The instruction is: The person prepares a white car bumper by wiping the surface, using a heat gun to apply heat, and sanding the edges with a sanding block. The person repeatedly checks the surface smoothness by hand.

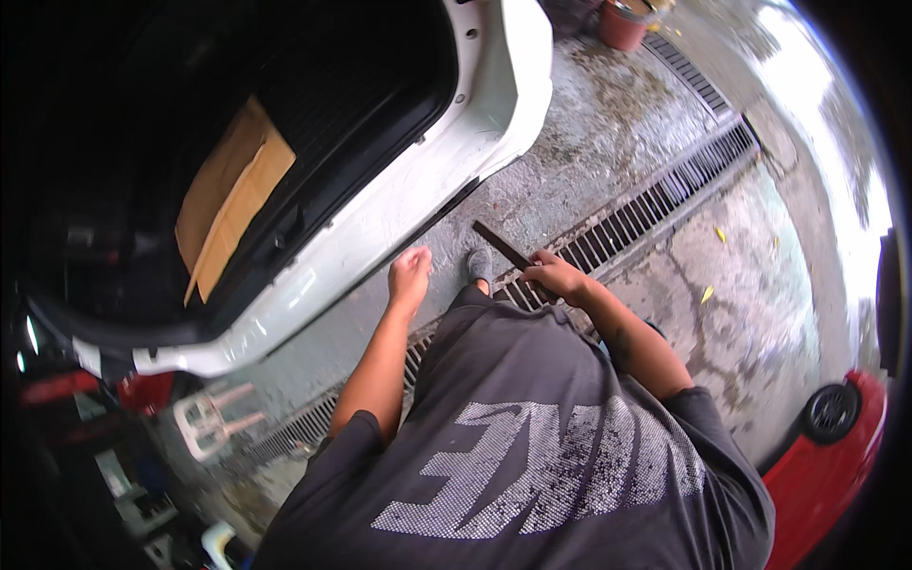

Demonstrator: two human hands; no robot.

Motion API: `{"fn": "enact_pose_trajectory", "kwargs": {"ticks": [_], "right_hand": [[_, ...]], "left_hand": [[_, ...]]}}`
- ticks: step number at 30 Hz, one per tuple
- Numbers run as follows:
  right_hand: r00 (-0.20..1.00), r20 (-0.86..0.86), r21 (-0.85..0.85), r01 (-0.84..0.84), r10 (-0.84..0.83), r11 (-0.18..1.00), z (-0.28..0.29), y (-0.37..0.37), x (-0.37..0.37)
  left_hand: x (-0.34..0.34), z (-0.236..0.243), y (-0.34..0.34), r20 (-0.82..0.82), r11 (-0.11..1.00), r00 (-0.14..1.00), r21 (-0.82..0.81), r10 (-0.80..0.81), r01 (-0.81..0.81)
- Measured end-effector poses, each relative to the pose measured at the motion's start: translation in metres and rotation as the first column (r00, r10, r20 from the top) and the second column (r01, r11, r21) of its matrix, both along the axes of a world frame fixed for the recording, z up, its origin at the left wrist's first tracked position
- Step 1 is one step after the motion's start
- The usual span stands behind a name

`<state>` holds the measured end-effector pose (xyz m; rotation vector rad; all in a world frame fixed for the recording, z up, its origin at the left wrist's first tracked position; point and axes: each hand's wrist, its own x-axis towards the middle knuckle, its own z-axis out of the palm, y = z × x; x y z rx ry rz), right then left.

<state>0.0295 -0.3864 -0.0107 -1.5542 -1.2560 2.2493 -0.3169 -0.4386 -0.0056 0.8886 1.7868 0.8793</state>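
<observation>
My right hand (559, 277) is closed around one end of a dark, flat, narrow bar (500, 243). The bar's free end points away from me and to the left, above the floor beside a grey shoe (478, 263). My left hand (410, 274) is raised near the white rear edge of a vehicle (380, 199), its fingers bent and blurred; nothing shows in it, and whether it grips anything small is unclear. Inside the vehicle's dark cargo area lies a folded piece of brown cardboard (233, 195).
A metal drain grate (655, 195) crosses the wet concrete floor. A white plastic stool or chair (211, 421) stands at the lower left. A reddish bucket (623, 26) is at the far end, and part of a red car (836, 465) shows at the lower right.
</observation>
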Motion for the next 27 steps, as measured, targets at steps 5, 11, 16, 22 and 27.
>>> {"fn": "enact_pose_trajectory", "kwargs": {"ticks": [5,11,16,22,27], "right_hand": [[0.983,0.18,0.301,-0.034,-0.022,0.953,0.033,0.035,-0.081],[0.969,0.093,0.238,0.201,-0.228,0.95,0.022,0.055,-0.123],[0.959,0.104,0.251,0.23,-0.263,0.94,0.0,0.054,-0.145],[0.963,0.101,0.215,0.223,-0.249,0.951,0.013,0.07,-0.125],[0.965,0.018,0.144,0.257,-0.263,0.956,-0.006,0.071,-0.125]], "left_hand": [[-0.008,-0.005,0.146,-0.131,0.957,0.988,0.265,-0.087,0.12],[0.01,-0.002,0.264,-0.31,0.88,0.917,0.323,-0.25,0.349],[0.028,-0.038,0.293,-0.462,0.828,0.799,0.211,-0.385,0.52],[0.064,-0.054,0.307,-0.497,0.868,0.771,0.069,-0.397,0.491],[0.073,-0.061,0.305,-0.641,0.84,0.689,0.126,-0.337,0.528]]}}
